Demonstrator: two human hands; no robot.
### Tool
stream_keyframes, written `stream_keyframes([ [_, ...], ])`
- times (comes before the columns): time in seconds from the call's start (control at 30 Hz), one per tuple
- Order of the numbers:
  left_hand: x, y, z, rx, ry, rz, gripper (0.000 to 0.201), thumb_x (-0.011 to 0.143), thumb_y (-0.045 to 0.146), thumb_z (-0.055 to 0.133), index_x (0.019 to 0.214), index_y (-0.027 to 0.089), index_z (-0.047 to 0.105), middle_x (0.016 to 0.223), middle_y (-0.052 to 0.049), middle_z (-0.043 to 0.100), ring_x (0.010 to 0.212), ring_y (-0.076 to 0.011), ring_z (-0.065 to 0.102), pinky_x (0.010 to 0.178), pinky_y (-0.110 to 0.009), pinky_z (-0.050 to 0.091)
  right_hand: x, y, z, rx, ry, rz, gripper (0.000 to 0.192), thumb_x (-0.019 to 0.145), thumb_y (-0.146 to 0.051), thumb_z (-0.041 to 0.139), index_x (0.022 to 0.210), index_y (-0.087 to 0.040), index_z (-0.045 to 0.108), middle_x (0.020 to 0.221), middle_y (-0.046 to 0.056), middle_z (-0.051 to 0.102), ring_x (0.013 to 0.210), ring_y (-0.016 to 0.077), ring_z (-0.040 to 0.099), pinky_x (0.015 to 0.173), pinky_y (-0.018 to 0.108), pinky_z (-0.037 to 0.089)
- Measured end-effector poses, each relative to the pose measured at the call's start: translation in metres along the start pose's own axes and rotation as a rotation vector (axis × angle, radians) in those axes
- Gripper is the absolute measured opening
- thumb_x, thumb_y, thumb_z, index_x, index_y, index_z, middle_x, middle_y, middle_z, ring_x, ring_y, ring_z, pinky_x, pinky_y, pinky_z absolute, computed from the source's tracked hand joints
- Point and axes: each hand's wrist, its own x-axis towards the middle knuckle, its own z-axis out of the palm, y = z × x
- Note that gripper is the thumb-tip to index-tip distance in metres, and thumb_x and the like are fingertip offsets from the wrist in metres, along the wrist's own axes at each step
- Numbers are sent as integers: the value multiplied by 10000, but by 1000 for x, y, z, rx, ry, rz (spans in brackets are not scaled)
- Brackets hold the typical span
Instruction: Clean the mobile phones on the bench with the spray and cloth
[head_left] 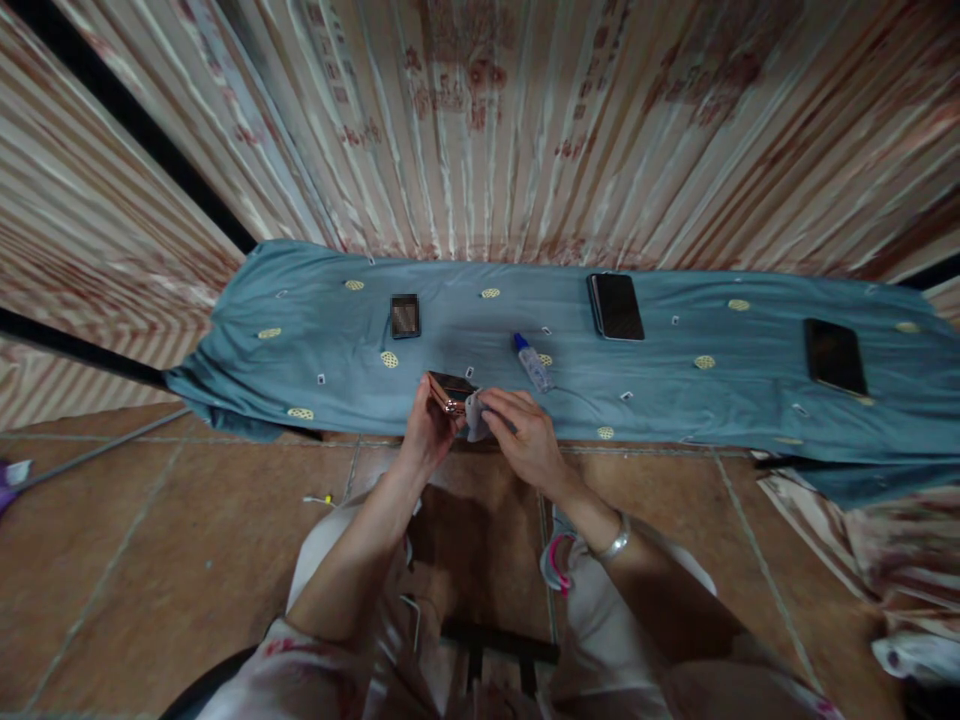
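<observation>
Head view: three phones [615, 306], one bottle [533, 363].

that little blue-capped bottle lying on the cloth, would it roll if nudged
Probably: the bottle lies on its side and looks round, so a sideways push could roll it. The soft blue cloth may slow it. It looks small, likely light.

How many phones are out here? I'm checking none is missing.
4: one in the left hand, small one far left, one centre-right, one far right.
</observation>
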Motion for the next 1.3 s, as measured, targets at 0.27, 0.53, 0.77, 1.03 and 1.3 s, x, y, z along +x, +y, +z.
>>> stream_keyframes([
  [0.27,-3,0,-1,26,9,-31,311,923,439,521,812,175,643,695,-22,676,590,-141,610,541,-252,476,2,1,-3,29,23,-2,261,939,-353,556,1113,-273,733,1131,64,737,1067,230,644,957,429,504],
  [0.53,0,-5,-7,69,-24,-21,290,868,459,612,823,175,648,735,-20,680,638,-137,618,596,-248,474,4,-4,-3,104,23,-7,257,941,-376,565,1109,-286,738,1131,45,743,1067,220,652,957,426,507],
  [0.77,1,-8,-9,124,-72,74,266,812,430,684,794,170,629,733,-4,670,686,-124,622,634,-228,472,4,0,1,194,82,-11,230,917,-346,611,1082,-263,747,1107,65,750,1050,215,666,953,407,511],
  [1.03,-2,-11,-8,204,-41,176,407,587,367,861,876,188,637,791,20,665,724,-117,603,656,-237,496,4,10,6,173,90,66,182,879,-293,642,1021,-251,749,1061,50,754,1002,210,674,923,377,526],
  [1.3,-6,-22,-8,217,0,145,523,574,341,868,1031,218,647,868,26,667,706,-98,587,588,-199,450,6,8,9,109,79,92,189,882,-317,633,1022,-240,734,1070,62,744,1007,224,668,909,382,537],
])
